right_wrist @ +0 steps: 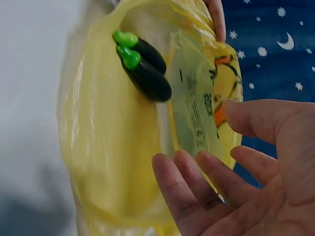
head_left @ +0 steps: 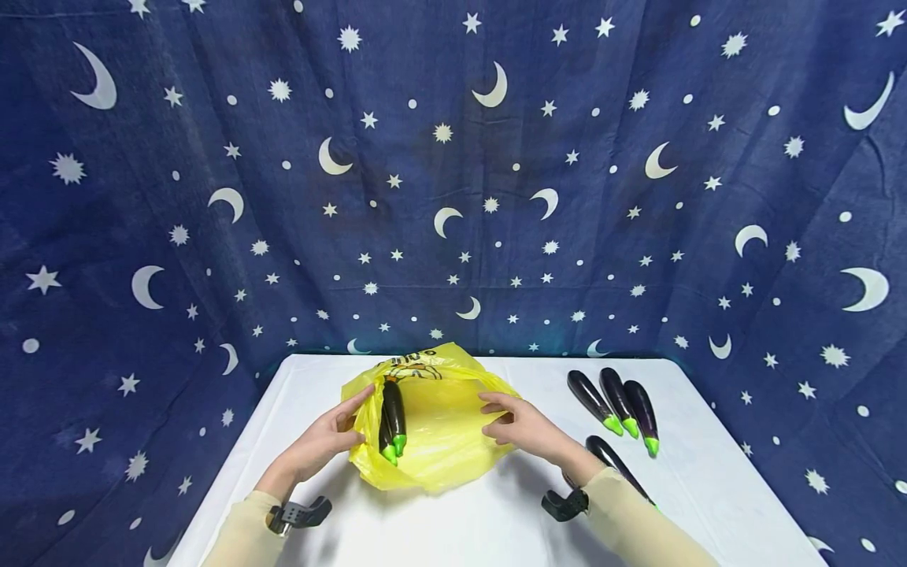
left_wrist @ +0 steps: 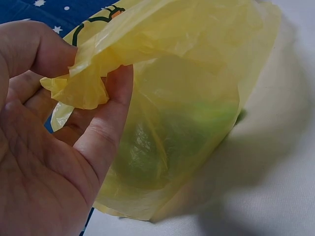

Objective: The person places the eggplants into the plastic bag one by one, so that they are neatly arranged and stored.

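A yellow plastic bag [head_left: 446,433] lies on the table with its mouth held wide. My left hand [head_left: 322,442] pinches the bag's left rim between thumb and fingers; the gathered film [left_wrist: 86,86] shows in the left wrist view. Inside, near that left side, two dark toy-like eggplants [right_wrist: 147,78] with bright green stems lie side by side. At the opposite rim is my right hand [head_left: 527,429], its fingers spread and loosely bent, with nothing gripped. In the right wrist view its fingertips [right_wrist: 170,169] overlap the bag's opening.
On the right of the white table [head_left: 708,488], three eggplants [head_left: 616,398] lie close together. Another eggplant [head_left: 616,461] lies nearer, partly hidden by my right forearm. A blue curtain [head_left: 453,197] with moons and stars hangs behind the table.
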Demonstrator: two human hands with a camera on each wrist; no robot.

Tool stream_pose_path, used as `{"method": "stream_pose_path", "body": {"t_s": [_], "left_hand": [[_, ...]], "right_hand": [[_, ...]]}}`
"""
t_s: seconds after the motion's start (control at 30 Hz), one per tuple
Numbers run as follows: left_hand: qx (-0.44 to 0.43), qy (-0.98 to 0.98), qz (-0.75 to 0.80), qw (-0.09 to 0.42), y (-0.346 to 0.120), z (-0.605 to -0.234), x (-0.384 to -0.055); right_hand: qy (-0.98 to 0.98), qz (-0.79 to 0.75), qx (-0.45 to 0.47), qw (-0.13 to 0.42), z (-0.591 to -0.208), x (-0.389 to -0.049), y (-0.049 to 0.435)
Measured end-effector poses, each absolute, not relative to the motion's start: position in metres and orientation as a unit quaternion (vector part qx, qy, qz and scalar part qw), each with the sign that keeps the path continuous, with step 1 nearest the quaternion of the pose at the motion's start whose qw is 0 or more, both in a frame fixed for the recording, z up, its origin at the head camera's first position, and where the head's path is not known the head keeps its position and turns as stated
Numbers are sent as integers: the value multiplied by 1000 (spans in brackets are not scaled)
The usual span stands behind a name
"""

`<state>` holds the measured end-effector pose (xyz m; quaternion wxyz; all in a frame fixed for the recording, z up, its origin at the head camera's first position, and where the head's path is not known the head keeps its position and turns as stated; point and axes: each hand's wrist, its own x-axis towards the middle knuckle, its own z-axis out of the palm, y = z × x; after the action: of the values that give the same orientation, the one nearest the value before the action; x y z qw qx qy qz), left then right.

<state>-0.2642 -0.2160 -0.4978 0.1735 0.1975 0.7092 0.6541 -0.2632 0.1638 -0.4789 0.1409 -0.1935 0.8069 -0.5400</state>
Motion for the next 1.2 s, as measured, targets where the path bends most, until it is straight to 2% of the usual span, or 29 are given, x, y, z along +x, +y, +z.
{"method": "stream_pose_path", "body": {"t_s": [0.27, 0.77, 1.2], "left_hand": [[189, 716, 649, 178, -217, -495, -264], [227, 708, 647, 172, -220, -498, -266], [184, 725, 640, 174, -219, -496, -266]], "right_hand": [[826, -526, -172, 107, -467, -265, 198], [886, -448, -112, 44, -459, -260, 261], [920, -375, -117, 16, -468, -248, 298]]}}
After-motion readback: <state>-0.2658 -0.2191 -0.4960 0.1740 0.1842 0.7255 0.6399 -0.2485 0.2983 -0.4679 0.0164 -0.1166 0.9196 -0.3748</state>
